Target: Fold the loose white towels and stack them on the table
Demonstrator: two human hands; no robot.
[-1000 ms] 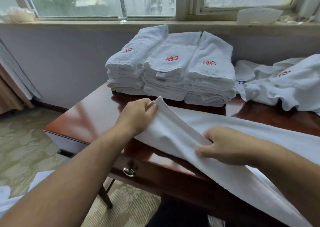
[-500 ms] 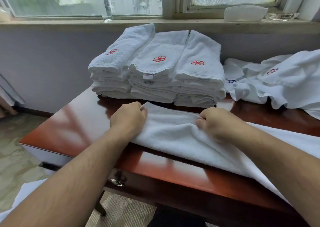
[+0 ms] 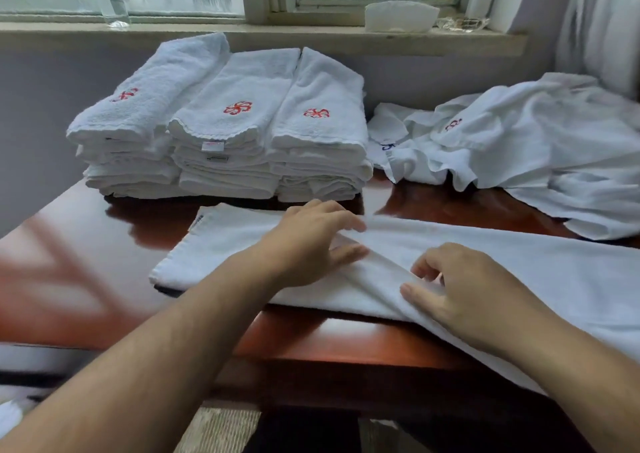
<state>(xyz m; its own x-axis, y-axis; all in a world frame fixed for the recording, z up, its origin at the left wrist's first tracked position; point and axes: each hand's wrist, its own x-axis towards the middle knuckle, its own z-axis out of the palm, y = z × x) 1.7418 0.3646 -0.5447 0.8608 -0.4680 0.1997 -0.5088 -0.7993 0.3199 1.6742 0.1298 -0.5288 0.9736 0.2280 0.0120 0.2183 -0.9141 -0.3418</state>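
Towel [image 3: 225,244] lies in a long strip across the near side of the table [image 3: 86,262]. Its left end is squared on the wood; its right part runs off past the near edge.

Left hand [image 3: 311,241] is flat on it, fingers straight, pressing. Right hand [image 3: 460,290] is just beside, fingers bent over a raised ridge of cloth. Cannot tell whether it pinches the ridge.

Stacks [image 3: 242,123] sit just beyond, far left; loose pile [image 3: 519,147] far right.

Risks, as I judge them:
- The overhanging part may drag the strip down the glossy top and skew the edges.
- The ridge between the hands, if pressed flat, sets a crooked crease.
- A smoothing stroke toward the far side could nudge the stacks; the leftmost one's top towel sits tilted.
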